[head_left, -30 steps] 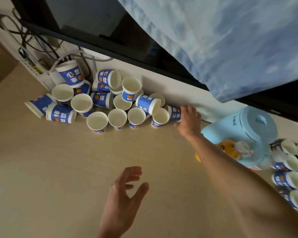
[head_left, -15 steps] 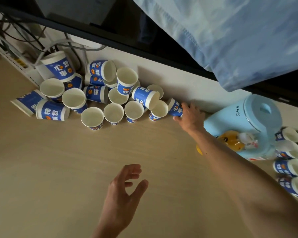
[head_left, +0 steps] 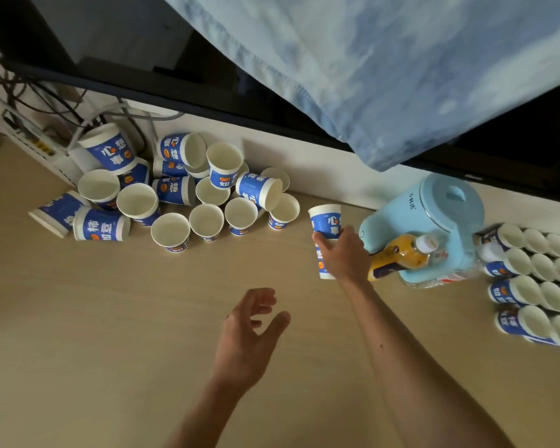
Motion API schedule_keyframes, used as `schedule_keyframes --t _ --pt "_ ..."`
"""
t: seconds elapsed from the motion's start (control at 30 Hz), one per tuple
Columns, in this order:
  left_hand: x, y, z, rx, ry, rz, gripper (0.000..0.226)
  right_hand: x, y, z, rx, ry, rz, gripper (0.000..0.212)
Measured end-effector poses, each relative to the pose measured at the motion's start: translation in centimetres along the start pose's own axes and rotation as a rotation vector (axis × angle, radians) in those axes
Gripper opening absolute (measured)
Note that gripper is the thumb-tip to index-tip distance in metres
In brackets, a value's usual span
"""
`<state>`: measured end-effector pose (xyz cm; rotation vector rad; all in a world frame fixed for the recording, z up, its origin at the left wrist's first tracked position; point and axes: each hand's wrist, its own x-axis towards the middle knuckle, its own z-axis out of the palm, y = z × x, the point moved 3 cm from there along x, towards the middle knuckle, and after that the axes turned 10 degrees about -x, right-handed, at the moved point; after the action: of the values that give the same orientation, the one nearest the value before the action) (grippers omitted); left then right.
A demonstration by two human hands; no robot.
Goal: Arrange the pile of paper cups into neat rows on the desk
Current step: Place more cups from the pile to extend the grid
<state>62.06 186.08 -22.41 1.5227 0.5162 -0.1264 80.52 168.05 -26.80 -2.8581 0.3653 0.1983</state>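
In the head view, the right hand (head_left: 343, 253) is gripping a blue-and-white paper cup (head_left: 325, 221) just above the wooden surface (head_left: 110, 318), fingers curling round its side. The cup's white rim is pointing toward 12 o'clock. More blue-and-white paper is showing below the fingers, and I cannot tell whether that is a second cup nested with the first.

The left hand (head_left: 249, 334) is hovering at 7 o'clock from the held cup. Its fingers are loosely bent and spread, and it is holding nothing.

The pile of cups (head_left: 175, 189) is sitting at 9 to 10 o'clock from the right hand, against the white back wall. Some cups are standing upright with their mouths up, others are lying on their sides, and a few are leaning on one another. The nearest upright one (head_left: 283, 211) is standing just beside the held cup, apart from it.

At 3 o'clock from the right hand, finished rows of cups (head_left: 530, 273) are running along the right edge, rims overlapping in lines. Between them and the hand, a light blue kettle (head_left: 434, 221) is standing with a bottle of orange drink (head_left: 401, 257) lying against its near side, just beside the right hand.

At 12 o'clock, a blue cloth (head_left: 369, 76) is hanging over a dark screen (head_left: 110, 43), and cables (head_left: 29, 101) are trailing at 10 o'clock.
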Motion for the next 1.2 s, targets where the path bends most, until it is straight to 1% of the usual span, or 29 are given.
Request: schedule_keyframes --t 0.03,0.13,0.17,0.27,0.33,0.4,0.47,0.6,0.67,0.73,0.8,0.87,0.97,1.03,1.1,1.2 --pt "0.3 0.3 0.2 -0.010 0.008 -0.015 0.040 -1.7 -0.1 -0.5 0.082 -0.033 0.003 0.060" --pt "1.2 1.8 0.7 -0.132 0.012 -0.103 0.061 -7.8 -0.6 -2.4 0.328 -0.167 -0.067 0.049" --pt "1.3 2.5 1.0 -0.196 -0.006 -0.143 0.061 -9.8 -0.7 -3.1 0.394 -0.209 -0.101 0.048" --pt "1.0 4.9 2.2 -0.377 -0.107 -0.241 0.042 -14.5 -1.1 -5.0 0.543 -0.309 -0.201 0.036" --pt "0.5 5.7 3.0 -0.450 -0.165 -0.275 0.037 -16.2 -1.1 -6.1 0.603 -0.314 -0.242 0.028" --pt "0.1 5.7 3.6 -0.489 -0.182 -0.268 0.040 -17.0 -1.0 -7.3 0.643 -0.276 -0.272 0.025" --pt "-0.4 5.8 3.9 -0.512 -0.196 -0.233 0.039 -17.5 -0.7 -8.3 0.691 -0.235 -0.281 0.032" --pt "-1.2 6.6 4.5 -0.565 -0.221 -0.164 0.048 -18.1 0.5 -9.0 0.756 -0.234 -0.268 0.069" --pt "-1.3 6.9 4.5 -0.549 -0.216 -0.142 0.052 -18.5 1.4 -9.2 0.784 -0.263 -0.238 0.085" --pt "-1.3 7.2 4.5 -0.489 -0.180 -0.109 0.054 -19.1 2.6 -9.4 0.826 -0.278 -0.200 0.088" --pt "-1.5 7.5 4.6 -0.406 -0.135 -0.059 0.055 -19.9 4.0 -9.9 0.866 -0.263 -0.152 0.084" --pt "-2.1 7.8 4.6 -0.326 -0.116 0.006 0.057 -20.5 5.5 -10.4 0.869 -0.222 -0.124 0.075" --pt "-3.4 7.7 4.8 -0.216 -0.111 0.100 0.070 -21.3 7.9 -11.3 0.882 -0.165 -0.109 0.066" --pt "-4.8 7.6 5.2 -0.171 -0.113 0.181 0.067 -21.9 9.5 -11.9 0.934 -0.130 -0.094 0.066" --pt "-6.6 7.4 5.9 -0.136 -0.101 0.260 0.058 -22.6 11.4 -12.4 0.984 -0.083 -0.090 0.067" --pt "-9.2 7.0 7.2 -0.052 -0.069 0.332 0.052 -23.7 14.5 -13.2 1.033 -0.016 -0.099 0.068"
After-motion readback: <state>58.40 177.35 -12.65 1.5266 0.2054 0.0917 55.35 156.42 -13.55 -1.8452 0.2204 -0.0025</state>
